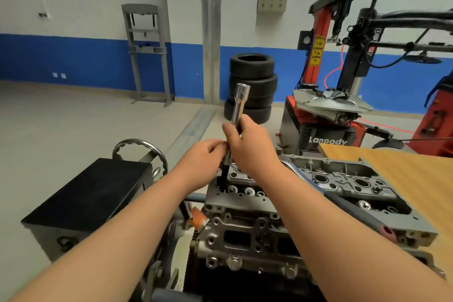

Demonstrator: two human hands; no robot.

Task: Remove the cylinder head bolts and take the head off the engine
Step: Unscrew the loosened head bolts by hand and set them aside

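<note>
I see both bare forearms reaching forward from the bottom corners of the view and meeting near its middle. My right hand (247, 147) stands the higher of the two, fingers curled round the extension bar (239, 103), thumb raised beside the shaft, wrist bent slightly inward. My left hand (206, 154) sits just below and to the left of it, touching it, with the fingertips (219, 146) pinching the bar's lower part. The left wrist runs straight, the back of that hand turned up.
</note>
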